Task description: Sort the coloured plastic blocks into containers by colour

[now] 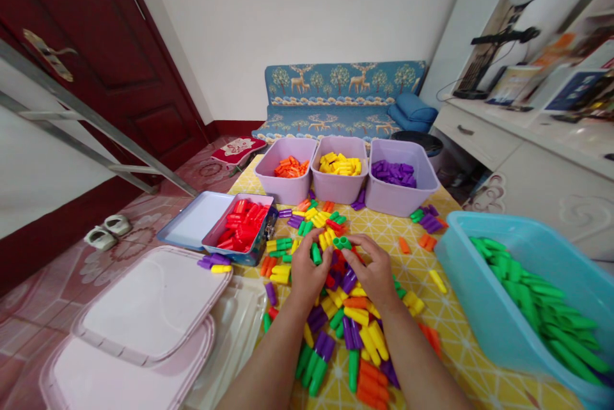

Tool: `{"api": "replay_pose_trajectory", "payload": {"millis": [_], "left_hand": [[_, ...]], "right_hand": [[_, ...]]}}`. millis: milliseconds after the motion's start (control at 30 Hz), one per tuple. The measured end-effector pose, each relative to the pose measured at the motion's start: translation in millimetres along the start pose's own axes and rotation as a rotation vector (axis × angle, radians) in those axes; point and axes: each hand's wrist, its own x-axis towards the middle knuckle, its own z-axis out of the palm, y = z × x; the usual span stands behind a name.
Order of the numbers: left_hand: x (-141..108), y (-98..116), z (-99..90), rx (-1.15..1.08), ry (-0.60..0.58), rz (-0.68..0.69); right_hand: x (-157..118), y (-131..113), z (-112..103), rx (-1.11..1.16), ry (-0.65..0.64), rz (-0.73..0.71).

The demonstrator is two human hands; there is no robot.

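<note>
The table (386, 231) is spreading beneath my hands, and the blue tub (472, 298) is standing to their right. At its fingertips, my right hand (377, 269) is pinching a pair of green tubes (341, 242); my left hand (309, 266) is pinching a single green tube (316, 254) between thumb and fingers. I'm expecting both to feel light, stiff, slightly slippery, best gripped by their sides. They're looking glossy, the pair showing round open ends.

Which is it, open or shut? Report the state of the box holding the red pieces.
Open: the box's lid lies back to the left, and the red pieces inside show from above.
</note>
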Motion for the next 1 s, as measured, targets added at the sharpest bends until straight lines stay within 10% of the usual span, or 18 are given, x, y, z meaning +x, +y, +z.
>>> {"api": "replay_pose_trajectory", "payload": {"millis": [300, 633, 867, 1000], "left_hand": [[-1, -10, 4.5, -0.028, 0.002, 0.02], [0, 3, -1.9, 0.027, -0.034, 0.114], [0, 1, 0.0, 0.05, -0.056, 0.119], [1, 1, 0.7, 0.056, -0.063, 0.113]], "right_hand": [[6, -4, -3, 0.367, 0.115, 0.358], [16, -20, -16, 0.423, 0.132, 0.396], [36, -37, -57, 0.548, 0.802, 0.237], [38, -33, -84, 0.655, 0.919, 0.291]]}}
